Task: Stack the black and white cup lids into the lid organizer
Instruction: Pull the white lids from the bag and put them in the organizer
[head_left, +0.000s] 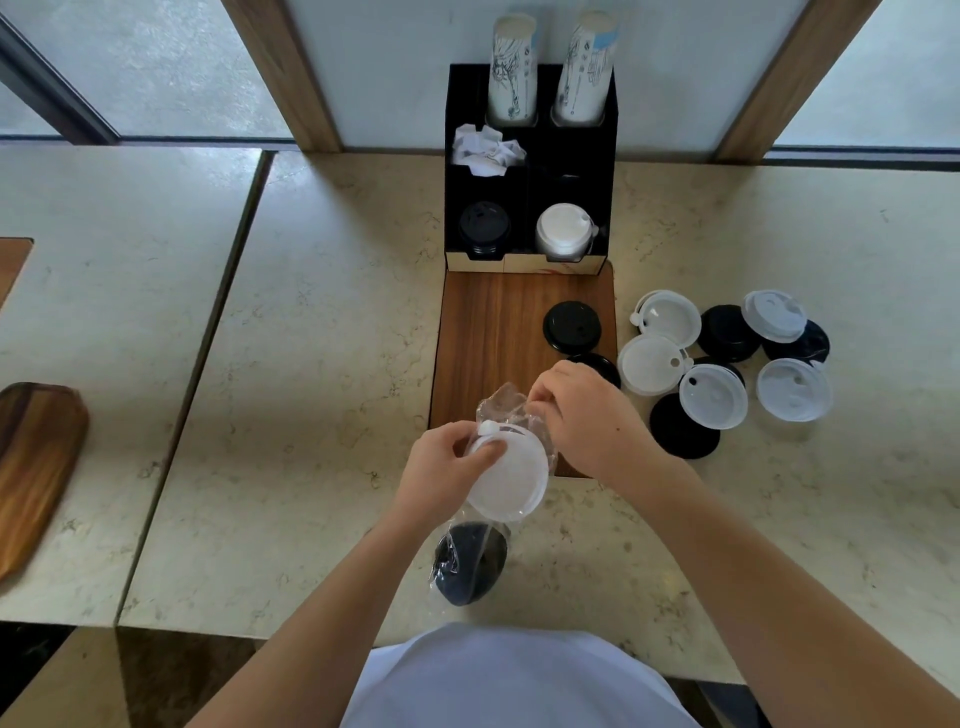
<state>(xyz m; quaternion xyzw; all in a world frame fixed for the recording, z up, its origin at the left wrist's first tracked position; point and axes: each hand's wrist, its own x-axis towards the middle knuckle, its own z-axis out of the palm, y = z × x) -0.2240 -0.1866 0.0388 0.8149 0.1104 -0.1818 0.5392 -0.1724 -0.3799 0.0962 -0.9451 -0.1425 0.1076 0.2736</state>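
Black lids in clear plastic sleeve (470, 564) nearest. L hand (441, 478) grips white lid (511, 475) w/ curled fingers; R hand (587, 410) pinches sleeve top. Loose lids (727, 364) on counter at right, one black lid (571, 325) on wood tray (493, 332). Organizer (530, 171) beyond, black + white stacks in front slots.

The wooden board (36, 467) at the far left is cut off by the picture's edge. A black lid (597, 366) on the wooden tray (493, 332) is mostly hidden behind the right hand (587, 415). Through the crumpled plastic sleeve (470, 564), the dark lids are blurred and cannot be counted. The prints on the paper cups (511, 73) are too small to read.
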